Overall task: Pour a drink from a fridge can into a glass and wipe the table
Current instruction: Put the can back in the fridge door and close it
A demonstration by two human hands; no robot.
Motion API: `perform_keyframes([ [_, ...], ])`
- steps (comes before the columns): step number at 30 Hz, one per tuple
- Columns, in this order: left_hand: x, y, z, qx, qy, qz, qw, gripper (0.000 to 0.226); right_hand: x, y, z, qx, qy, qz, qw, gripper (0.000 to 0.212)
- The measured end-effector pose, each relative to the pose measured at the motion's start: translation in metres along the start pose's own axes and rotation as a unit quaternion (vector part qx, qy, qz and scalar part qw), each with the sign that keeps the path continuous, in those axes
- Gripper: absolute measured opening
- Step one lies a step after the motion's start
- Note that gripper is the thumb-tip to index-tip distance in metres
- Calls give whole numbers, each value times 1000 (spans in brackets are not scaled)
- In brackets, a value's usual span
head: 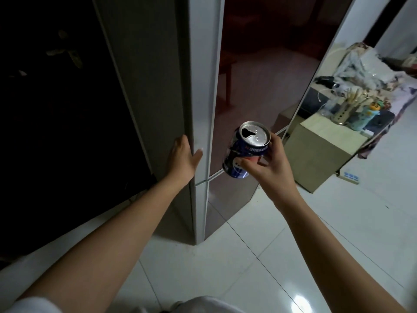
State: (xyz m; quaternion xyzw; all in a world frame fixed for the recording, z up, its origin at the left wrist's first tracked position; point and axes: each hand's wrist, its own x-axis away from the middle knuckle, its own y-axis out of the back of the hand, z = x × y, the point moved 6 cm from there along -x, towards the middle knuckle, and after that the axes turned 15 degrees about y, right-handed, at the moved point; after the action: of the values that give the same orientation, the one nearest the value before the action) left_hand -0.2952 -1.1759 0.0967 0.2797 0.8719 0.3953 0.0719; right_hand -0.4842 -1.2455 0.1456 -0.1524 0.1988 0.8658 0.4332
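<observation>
A blue drink can (242, 152) with a silver top and an opened mouth is tilted toward me, held in front of the fridge. My right hand (268, 163) grips it around the lower body, thumb across the front. My left hand (184, 158) lies flat, fingers straight, against the grey edge of the fridge door (200, 105), thumb on the door's front side. The glossy dark door front reflects the room. No glass or table is in view.
A low beige cabinet (320, 152) stands right of the fridge with a metal utensil holder (341, 110) and a colourful bottle (363, 116) on top. A cluttered dark unit sits behind. A power strip (350, 176) lies on the white tiled floor. Dark wall at left.
</observation>
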Motion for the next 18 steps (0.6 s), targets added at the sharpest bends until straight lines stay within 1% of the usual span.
perform_keyframes([
  [3, -13, -2, -5, -2, -18, -1, 1000, 41, 3, -3, 0, 7, -11, -11, 1000, 67],
  [7, -20, 2, -10, -57, -39, -14, 998, 35, 7, -4, 2, 16, -18, -29, 999, 68],
  [9, -21, 5, -10, -65, -48, -12, 997, 31, 9, -5, 3, 18, -24, -39, 999, 68],
  [14, -25, 5, -5, -6, -52, 29, 998, 29, 19, -4, 4, 26, -31, -59, 997, 68],
  [18, -26, 6, -5, 4, -62, 43, 997, 28, 32, -3, 7, 33, -39, -74, 996, 67],
])
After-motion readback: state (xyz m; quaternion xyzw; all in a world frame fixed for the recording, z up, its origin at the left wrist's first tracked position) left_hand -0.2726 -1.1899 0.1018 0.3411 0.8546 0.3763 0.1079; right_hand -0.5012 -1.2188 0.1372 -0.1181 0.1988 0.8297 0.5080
